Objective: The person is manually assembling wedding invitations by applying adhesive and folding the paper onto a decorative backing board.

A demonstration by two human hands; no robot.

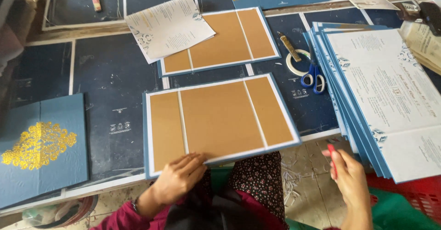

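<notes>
Pinning the open card cover (220,119) flat, the left hand (177,177) presses loosely spread fingers on its near edge, closed on nothing. The cover lies brown face up, just ahead of that hand on the dark work surface (110,83). The right hand (351,179), well to the right, pinches a thin red tool (332,159) between thumb and fingers, beside the stack of printed sheets (386,96). Steady downward pressure seems wise so the cover does not slide.

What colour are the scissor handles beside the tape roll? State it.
Blue; the scissors lie right of the tape roll, clearest in the head view.
</notes>
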